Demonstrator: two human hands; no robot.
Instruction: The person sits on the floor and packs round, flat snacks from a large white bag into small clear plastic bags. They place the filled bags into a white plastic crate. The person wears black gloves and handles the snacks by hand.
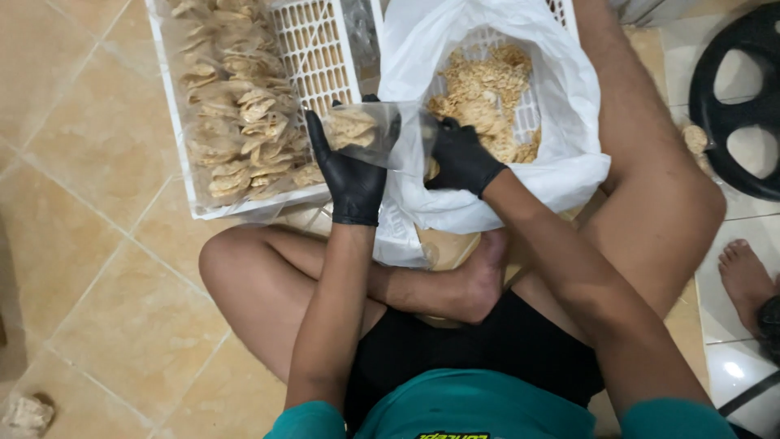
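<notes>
The person sits cross-legged on the tiled floor [106, 122], both hands in black gloves and raised over the lap. The left hand [351, 167] is wrapped around a small clear bag [366, 130] partly filled with pale crackers, thumb on one side and fingers curled behind, so the bag's mouth stands open toward the right hand. The right hand [461, 158] sits just beside that mouth, fingers bent and bunched as if pinching the bag's edge or a few crackers; the glove hides which, so I cannot tell. Just beyond the right hand lies a big white plastic bag [561, 89] with its top rolled wide open, showing a heap of loose crackers [487, 89] inside; held open like that, it lets a hand dip in without fuss. Beyond the left hand is a white slatted crate [321, 57], and in it, under clear plastic, lie rows of filled cracker packs [236, 114], stacked close and overlapping. The small bag is kept between crate and heap, near to both. Off to the right of the right arm, well apart, are someone else's bare foot [743, 280] and a black wheel-like ring [731, 97].
</notes>
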